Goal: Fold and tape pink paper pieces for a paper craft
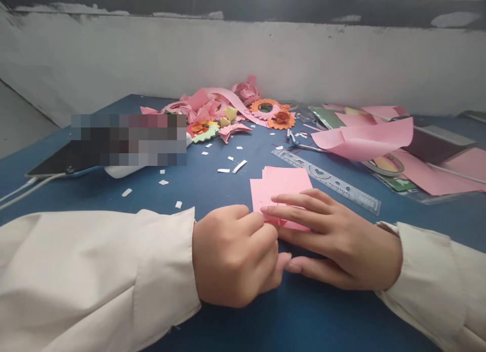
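Two bare hands, left hand (235,256) and right hand (337,240), in loose cream long sleeves with buttoned cuffs

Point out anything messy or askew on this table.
White paper snippets lie scattered over the blue table, with a jumbled heap of pink scraps behind. The pink squares under both hands sit unevenly stacked.
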Demonstrator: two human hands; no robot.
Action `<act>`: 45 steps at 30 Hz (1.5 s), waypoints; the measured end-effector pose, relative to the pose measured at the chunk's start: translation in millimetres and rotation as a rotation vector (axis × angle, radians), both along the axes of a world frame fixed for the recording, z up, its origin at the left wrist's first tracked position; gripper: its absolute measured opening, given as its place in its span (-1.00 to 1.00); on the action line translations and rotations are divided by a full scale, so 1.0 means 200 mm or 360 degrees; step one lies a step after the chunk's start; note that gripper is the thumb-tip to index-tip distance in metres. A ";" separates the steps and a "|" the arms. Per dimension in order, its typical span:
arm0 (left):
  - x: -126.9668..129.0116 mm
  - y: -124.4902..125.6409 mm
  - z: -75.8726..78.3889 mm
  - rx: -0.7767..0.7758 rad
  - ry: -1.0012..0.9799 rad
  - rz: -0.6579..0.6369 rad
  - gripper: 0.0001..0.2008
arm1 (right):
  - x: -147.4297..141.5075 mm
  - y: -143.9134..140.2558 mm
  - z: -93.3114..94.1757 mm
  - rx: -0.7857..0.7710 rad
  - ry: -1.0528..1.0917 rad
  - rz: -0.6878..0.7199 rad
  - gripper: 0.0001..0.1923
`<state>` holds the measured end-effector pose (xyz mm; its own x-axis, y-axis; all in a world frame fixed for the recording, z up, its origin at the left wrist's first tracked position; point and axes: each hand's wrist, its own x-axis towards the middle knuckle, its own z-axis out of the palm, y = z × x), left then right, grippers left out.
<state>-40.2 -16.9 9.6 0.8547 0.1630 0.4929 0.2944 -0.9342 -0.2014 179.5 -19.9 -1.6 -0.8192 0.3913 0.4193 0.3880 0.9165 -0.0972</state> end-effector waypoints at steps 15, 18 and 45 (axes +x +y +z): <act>0.01 0.00 0.00 0.0117 -0.0044 0.0030 -0.70 | 0.00 0.00 0.01 0.0010 -0.0007 0.0000 -0.64; 0.01 0.00 0.00 0.0105 -0.0049 0.0044 -0.69 | 0.00 0.00 0.01 0.0008 0.0002 0.0008 -0.64; 0.01 0.00 0.01 0.0091 0.0000 0.0035 -0.66 | -0.02 -0.03 0.03 0.0271 0.0356 0.0014 -0.82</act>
